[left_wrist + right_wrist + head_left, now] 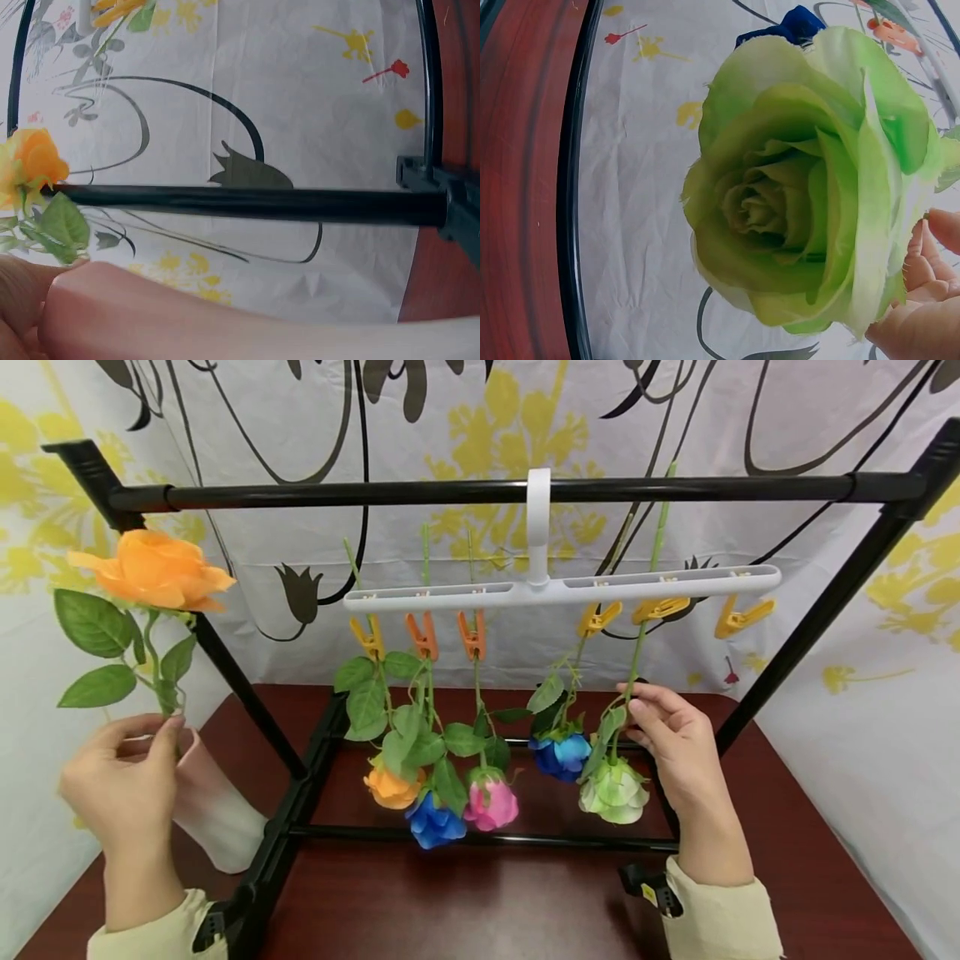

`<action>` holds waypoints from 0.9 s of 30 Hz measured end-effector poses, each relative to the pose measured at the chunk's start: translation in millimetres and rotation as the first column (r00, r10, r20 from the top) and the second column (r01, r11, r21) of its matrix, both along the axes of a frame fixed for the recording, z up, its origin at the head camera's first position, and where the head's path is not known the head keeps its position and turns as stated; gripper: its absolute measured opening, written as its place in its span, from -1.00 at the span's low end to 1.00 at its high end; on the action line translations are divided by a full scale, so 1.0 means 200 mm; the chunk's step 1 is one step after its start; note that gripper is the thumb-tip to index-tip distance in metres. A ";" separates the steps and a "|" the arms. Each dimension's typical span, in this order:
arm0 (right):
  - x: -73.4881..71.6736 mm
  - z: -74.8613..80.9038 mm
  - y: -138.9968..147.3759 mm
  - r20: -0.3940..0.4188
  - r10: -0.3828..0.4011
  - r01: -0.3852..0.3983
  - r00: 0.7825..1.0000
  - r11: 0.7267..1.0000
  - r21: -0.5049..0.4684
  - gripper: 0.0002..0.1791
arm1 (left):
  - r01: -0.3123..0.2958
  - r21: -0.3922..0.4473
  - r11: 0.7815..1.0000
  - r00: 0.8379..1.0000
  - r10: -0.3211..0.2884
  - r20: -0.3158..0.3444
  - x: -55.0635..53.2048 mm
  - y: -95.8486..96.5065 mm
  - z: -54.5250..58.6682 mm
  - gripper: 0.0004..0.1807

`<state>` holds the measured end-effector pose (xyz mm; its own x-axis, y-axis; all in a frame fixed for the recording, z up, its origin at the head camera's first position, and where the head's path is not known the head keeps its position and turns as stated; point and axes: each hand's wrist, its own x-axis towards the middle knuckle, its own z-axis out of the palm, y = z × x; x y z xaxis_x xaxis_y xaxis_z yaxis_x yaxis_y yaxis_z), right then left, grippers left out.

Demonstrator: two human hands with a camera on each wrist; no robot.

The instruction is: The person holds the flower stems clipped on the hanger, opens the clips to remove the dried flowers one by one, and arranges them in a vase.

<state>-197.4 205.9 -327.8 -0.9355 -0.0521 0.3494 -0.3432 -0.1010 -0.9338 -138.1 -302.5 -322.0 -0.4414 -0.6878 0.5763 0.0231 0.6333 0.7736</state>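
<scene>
My left hand (127,785) pinches the stem of an upright artificial orange rose (153,568) just over the mouth of a pink-and-white vase (217,810). The lower stem is hidden behind the fingers and vase. On the right, a pale green rose (615,793) hangs bloom-down, its stem in a yellow clip (660,609) of the white hanger (465,597). Thumb and fingers of my right hand (686,764) pinch that stem above the bloom. In the right wrist view the green bloom (780,202) covers much of the hand's work.
Several more roses hang upside down from the hanger's clips, among them a pink rose (491,802) and a blue rose (561,754). One yellow clip (742,617) at the right end holds nothing. A black rack (337,494) bears the hanger over a dark red table (480,902).
</scene>
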 end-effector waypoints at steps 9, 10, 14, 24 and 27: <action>0.00 0.00 0.01 0.010 -0.004 0.004 1.000 1.000 -0.002 -0.80 | 0.103 -0.043 0.994 0.933 -0.082 0.351 0.04 -0.05 0.05 -0.63; 0.00 0.00 0.01 0.011 -0.006 0.006 1.000 1.000 -0.002 -0.80 | 0.107 -0.055 0.993 0.930 -0.080 0.358 0.04 -0.06 0.05 -0.63; 0.00 -0.01 0.02 0.019 -0.011 0.011 1.000 1.000 0.002 -0.78 | 0.100 -0.033 0.994 0.946 -0.085 0.312 0.05 -0.05 0.04 -0.67; 0.00 -0.01 0.02 0.018 -0.020 0.020 1.000 1.000 0.009 -0.79 | -0.072 0.066 0.995 0.900 0.036 0.435 0.05 -0.01 0.07 -0.57; 0.00 -0.01 0.02 0.010 -0.024 0.024 1.000 1.000 0.010 -0.79 | -0.076 0.067 0.995 0.854 0.031 0.519 0.06 -0.02 0.09 -0.53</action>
